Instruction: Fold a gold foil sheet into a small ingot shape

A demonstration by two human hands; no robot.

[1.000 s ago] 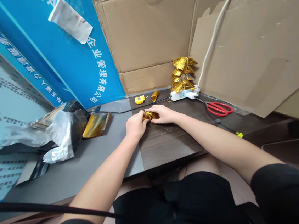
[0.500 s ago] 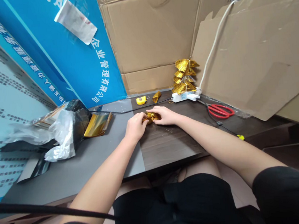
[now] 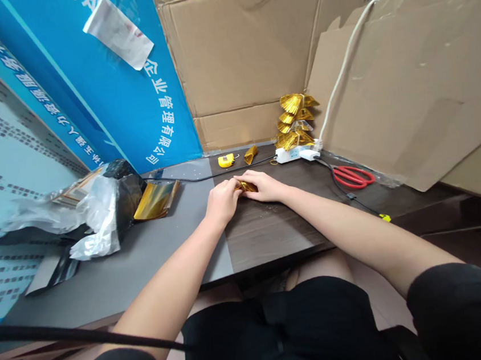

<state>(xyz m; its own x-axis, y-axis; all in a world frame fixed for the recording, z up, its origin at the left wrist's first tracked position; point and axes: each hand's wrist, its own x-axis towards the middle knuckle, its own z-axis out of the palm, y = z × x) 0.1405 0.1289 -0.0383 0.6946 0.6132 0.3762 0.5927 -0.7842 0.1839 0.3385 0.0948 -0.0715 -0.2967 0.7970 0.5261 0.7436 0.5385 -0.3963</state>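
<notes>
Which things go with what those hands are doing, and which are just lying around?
Likely part of it:
gold bundle, in left hand and right hand
gold sheets
gold fans

Seemingly just lying about:
yellow tape measure
power strip
crumpled plastic

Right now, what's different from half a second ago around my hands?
Your left hand has edged slightly toward your right hand, and the gold foil piece between them looks more tightly gathered. Nothing was picked up or let go. The yellow tape measure, red handles and gold foil fans stayed put.
</notes>
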